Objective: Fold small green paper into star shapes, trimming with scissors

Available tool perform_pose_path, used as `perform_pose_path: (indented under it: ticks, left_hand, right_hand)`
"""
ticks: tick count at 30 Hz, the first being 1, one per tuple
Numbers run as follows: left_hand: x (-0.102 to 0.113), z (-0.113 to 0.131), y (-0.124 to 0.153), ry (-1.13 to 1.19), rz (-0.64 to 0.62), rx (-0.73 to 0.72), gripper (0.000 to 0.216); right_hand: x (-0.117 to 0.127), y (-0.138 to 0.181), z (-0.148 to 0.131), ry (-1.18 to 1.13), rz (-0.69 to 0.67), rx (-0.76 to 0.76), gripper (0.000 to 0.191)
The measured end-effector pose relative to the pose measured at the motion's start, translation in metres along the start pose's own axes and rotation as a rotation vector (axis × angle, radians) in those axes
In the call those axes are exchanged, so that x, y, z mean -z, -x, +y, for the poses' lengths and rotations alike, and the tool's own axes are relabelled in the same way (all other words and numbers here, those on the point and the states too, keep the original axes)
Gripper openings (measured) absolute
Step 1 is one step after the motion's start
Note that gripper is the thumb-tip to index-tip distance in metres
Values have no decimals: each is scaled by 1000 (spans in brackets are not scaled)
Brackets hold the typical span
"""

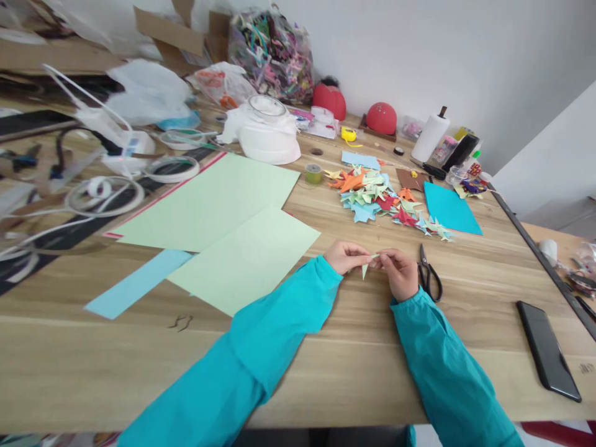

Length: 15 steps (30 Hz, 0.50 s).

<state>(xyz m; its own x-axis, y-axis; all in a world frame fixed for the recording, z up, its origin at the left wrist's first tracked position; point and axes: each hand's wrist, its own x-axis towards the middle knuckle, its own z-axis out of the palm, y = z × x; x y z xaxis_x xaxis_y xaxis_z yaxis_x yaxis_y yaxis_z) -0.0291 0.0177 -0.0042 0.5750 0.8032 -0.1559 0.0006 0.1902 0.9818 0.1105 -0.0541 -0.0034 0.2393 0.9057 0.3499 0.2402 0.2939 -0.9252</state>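
Observation:
Between my two hands is a small piece of folded pale green paper (365,270), one pointed end hanging down. My left hand (347,256) pinches it from the left, thumb and fingers together. From the right, my right hand (399,272) grips it too, fingertips close to those of the left; the fingers hide part of the paper. Black-handled scissors (436,287) lie just beside my right hand, blades pointing away. Beyond the hands is a pile of folded paper shapes (372,194) in green, orange, red and blue.
Large pale green sheets (254,257) and a blue paper strip (137,285) lie at left. A turquoise sheet (451,208) is at back right, a black phone (548,349) at front right. Cables (105,195), a white hat-like object (270,139) and a stuffed bag (272,56) stand further back.

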Motion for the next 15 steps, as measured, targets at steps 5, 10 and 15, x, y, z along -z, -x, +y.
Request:
perform_pose_path:
  ticks: [5, 10, 15]
  left_hand:
    - [-3, 4, 2, 5, -18, -32, 32]
    - [-2, 4, 2, 10, -44, -61, 27]
    - [1, -5, -3, 60, -88, -112, 29]
  right_hand:
    - [0, 1, 1, 75, -38, 58, 12]
    - [0, 1, 5, 63, -51, 51, 10]
    - [-1, 0, 2, 8, -64, 17, 10]
